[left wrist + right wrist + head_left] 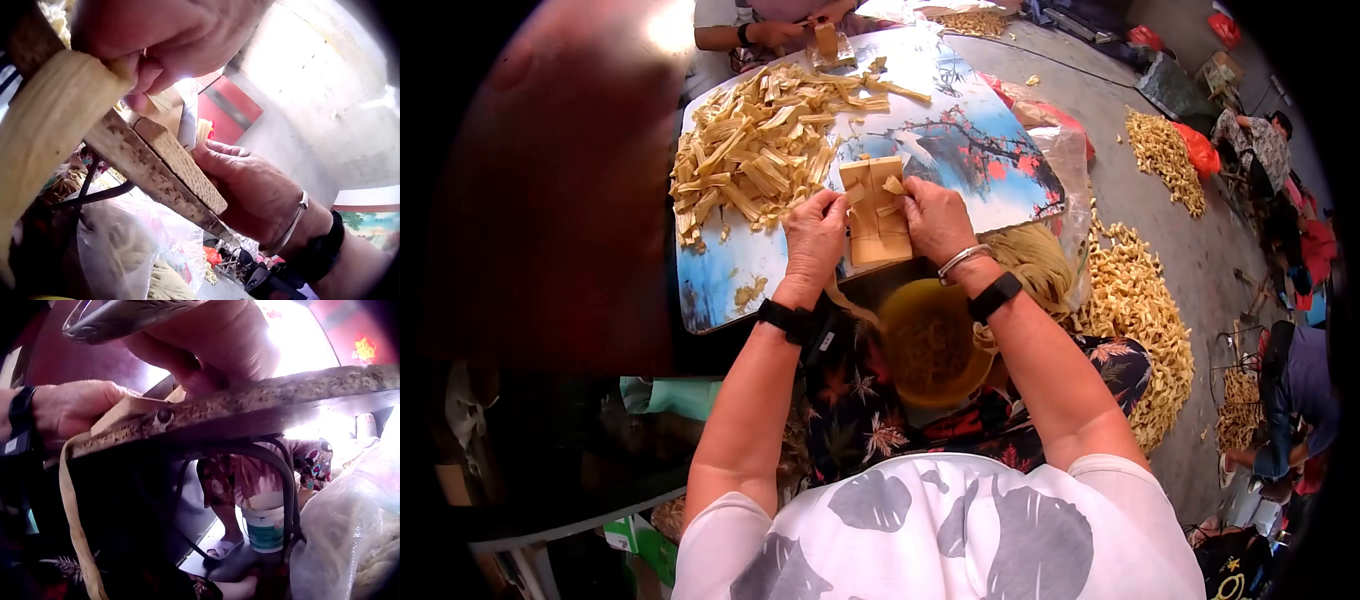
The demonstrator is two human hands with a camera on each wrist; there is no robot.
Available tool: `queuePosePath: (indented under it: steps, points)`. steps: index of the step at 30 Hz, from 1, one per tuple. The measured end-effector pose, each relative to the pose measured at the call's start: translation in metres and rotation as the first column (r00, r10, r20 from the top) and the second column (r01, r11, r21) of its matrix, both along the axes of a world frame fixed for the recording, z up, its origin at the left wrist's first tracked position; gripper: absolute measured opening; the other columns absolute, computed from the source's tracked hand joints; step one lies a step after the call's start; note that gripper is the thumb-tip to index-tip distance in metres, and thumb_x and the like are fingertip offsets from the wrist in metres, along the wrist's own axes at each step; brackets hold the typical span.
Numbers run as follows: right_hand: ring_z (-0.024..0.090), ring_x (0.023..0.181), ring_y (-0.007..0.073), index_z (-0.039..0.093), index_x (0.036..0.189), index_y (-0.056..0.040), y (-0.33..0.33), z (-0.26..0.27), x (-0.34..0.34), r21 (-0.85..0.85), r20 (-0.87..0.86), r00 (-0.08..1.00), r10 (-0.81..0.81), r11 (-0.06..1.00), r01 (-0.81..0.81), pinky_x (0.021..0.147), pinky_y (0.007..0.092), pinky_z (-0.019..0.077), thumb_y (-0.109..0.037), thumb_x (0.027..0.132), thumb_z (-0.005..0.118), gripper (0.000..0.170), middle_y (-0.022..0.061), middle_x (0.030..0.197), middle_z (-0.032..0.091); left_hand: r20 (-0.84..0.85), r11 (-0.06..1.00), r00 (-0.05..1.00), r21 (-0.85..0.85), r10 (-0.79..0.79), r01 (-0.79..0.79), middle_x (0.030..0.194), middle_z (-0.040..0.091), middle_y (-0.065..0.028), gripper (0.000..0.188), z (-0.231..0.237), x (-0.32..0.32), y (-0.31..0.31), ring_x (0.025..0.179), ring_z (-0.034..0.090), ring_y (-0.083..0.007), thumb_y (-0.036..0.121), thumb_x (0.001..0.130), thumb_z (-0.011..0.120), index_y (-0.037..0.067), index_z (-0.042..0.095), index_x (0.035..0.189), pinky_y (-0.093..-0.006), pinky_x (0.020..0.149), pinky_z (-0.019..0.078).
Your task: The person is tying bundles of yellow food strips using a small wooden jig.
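A small wooden board (880, 246) lies at the table's near edge, with pale yellow strip pieces across it. At its left side the left hand (815, 238) pinches a strip between thumb and finger. That long strip (53, 119) hangs over the table edge, as the right wrist view also shows (76, 519). At the board's right side the right hand (940, 218) pinches a short folded piece (894, 185). The left wrist view shows the right hand (256, 187) beside the board (181, 164). Its fingertips are partly hidden in the right wrist view.
A heap of yellow pieces (750, 150) covers the painted table's (1000, 195) left part. A yellow basin (935, 345) sits below the near edge, and long strips (1035, 260) lie right of it. More heaps (1135, 310) cover the floor. Another person's hands (780, 35) work across the table.
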State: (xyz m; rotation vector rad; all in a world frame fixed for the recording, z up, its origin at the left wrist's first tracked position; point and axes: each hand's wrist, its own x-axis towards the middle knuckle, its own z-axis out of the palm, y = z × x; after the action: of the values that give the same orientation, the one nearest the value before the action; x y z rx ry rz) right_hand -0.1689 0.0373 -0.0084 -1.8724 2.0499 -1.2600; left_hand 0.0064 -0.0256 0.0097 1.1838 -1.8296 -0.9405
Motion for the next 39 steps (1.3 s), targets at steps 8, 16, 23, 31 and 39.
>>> queuePosePath:
  steps: [8, 16, 23, 31, 39]
  points:
    - [0.055, 0.062, 0.0078, 0.06, 0.099, -0.0029, 0.058, 0.014, -0.018, 0.194, 0.435, 0.895, 0.093, 0.962, -0.194, 0.058, 0.0261, 0.0463, -0.017, 0.099, 0.053, 0.016, 0.0023, 0.071, 0.061, 0.045, 0.996, 0.999, -0.089, 0.004, 0.0, 0.067, 0.064, -0.0055, 0.02, 0.0, -0.002, 0.032, 0.062, 0.058, -0.0132, 0.018, 0.094, 0.059, 0.001, 0.066, 0.086, -0.0314, 0.059, 0.0453]
    - [0.061, 0.06, 0.0221, 0.063, 0.114, -0.0023, 0.15, 0.015, 0.022, 0.267, 0.413, 0.911, 0.004, 0.956, -0.125, 0.06, 0.0345, 0.0497, -0.03, 0.084, 0.076, 0.043, 0.0102, 0.069, 0.062, -0.458, 0.881, 0.878, 0.346, -0.142, 0.323, 0.088, 0.063, 0.0014, 0.013, 0.003, 0.015, 0.126, 0.078, 0.054, -0.0053, 0.009, 0.098, 0.058, 0.004, 0.063, 0.108, -0.0195, 0.072, 0.0429]
    - [0.061, 0.07, 0.0275, 0.068, 0.102, -0.0017, 0.17, -0.006, 0.045, -0.102, 0.339, 0.94, 0.047, 0.995, -0.013, 0.063, 0.033, 0.049, -0.01, 0.093, 0.062, 0.014, 0.0109, 0.083, 0.062, -0.181, 0.888, 0.974, 0.414, -0.133, 0.198, 0.09, 0.065, 0.0006, 0.02, -0.035, 0.021, 0.167, 0.083, 0.06, -0.0081, 0.024, 0.099, 0.062, 0.004, 0.065, 0.103, -0.0234, 0.078, 0.0502]
    - [0.067, 0.078, 0.034, 0.065, 0.102, -0.0017, 0.226, -0.019, 0.075, 0.042, 0.444, 0.853, 0.275, 0.944, -0.326, 0.07, 0.0356, 0.054, -0.009, 0.093, 0.06, 0.013, 0.0166, 0.089, 0.067, -0.459, 0.337, 0.888, 0.843, 0.043, 0.419, 0.088, 0.067, -0.0029, 0.021, -0.041, 0.023, 0.181, 0.074, 0.064, -0.0133, 0.019, 0.098, 0.061, 0.001, 0.066, 0.108, -0.027, 0.069, 0.0542]
    - [0.069, 0.073, 0.0259, 0.063, 0.099, 0.0007, 0.218, -0.031, 0.055, 0.218, 0.783, 0.605, -0.144, 0.975, -0.051, 0.059, 0.0347, 0.0571, -0.018, 0.099, 0.057, 0.02, 0.0128, 0.087, 0.07, 0.488, 0.796, 0.74, -0.138, -0.463, 0.589, 0.087, 0.06, -0.0145, 0.028, -0.022, 0.021, 0.188, 0.075, 0.065, -0.0337, -0.008, 0.082, 0.06, 0.002, 0.067, 0.108, -0.0353, 0.064, 0.0533]
